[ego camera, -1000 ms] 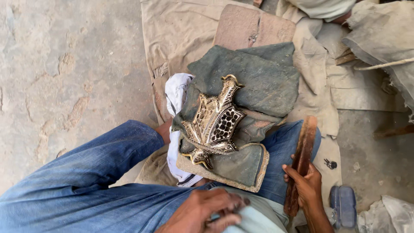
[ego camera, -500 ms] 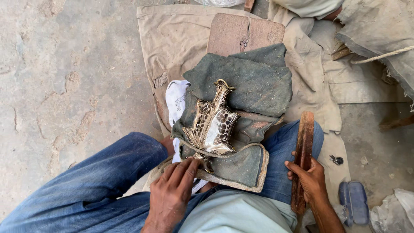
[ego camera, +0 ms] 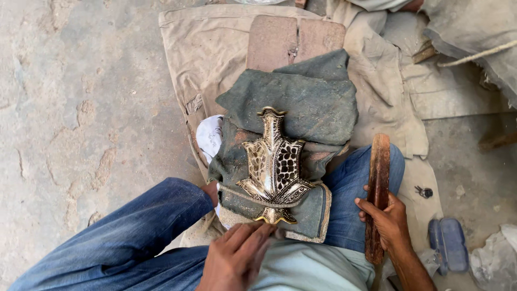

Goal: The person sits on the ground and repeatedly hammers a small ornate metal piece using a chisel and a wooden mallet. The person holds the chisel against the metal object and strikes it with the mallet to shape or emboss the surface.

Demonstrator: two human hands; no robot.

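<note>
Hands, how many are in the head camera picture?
2. The left hand lies at the bottom centre, fingertips by the base of the ornate metal piece. The right hand is at lower right, wrapped around a wooden stick. None looks hidden.

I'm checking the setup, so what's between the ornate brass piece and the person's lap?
In the head view, a folded dark green cloth lies under the brass piece, padding it from the blue jeans. A thin rod or cord crosses its base.
</note>
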